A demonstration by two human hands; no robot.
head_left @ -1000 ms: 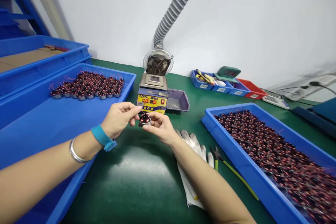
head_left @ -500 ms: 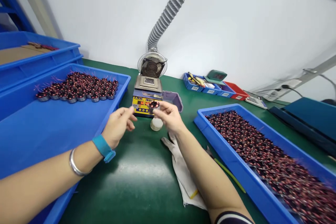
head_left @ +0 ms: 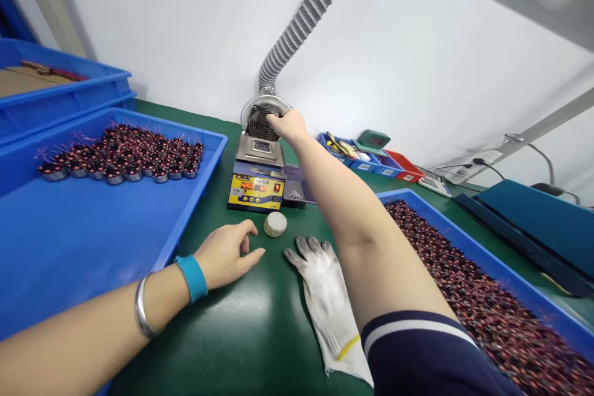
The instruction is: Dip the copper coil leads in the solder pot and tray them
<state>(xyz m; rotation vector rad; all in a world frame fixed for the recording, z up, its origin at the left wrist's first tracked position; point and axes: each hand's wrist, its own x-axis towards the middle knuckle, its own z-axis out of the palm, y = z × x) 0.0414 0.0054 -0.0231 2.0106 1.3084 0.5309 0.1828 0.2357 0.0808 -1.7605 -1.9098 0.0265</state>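
My left hand (head_left: 228, 253) hovers over the green table, fingers loosely curved and apart, holding nothing. Just beyond its fingertips lies a small round whitish pad (head_left: 275, 224). My right hand (head_left: 290, 125) reaches far forward, in front of the round fan intake (head_left: 262, 120) and above the solder pot (head_left: 262, 146). Its fingers are closed together, and whatever is in them is hidden. The pot's yellow control panel (head_left: 254, 192) shows lit red digits. Under my right arm lies a white work glove (head_left: 325, 291) with grey fingertips.
On the left, a blue tray (head_left: 116, 216) holds small round parts with red wires (head_left: 134, 151). Another blue tray (head_left: 403, 195) on the right is full of similar parts. A grey tray (head_left: 297, 180) sits beside the pot; small bins (head_left: 366, 164) stand behind. A ribbed hose (head_left: 306, 18) rises above.
My right hand has moved forward and up from before the panel to the fan intake; the wired round part it held no longer shows. My left hand has come lower and to the right.
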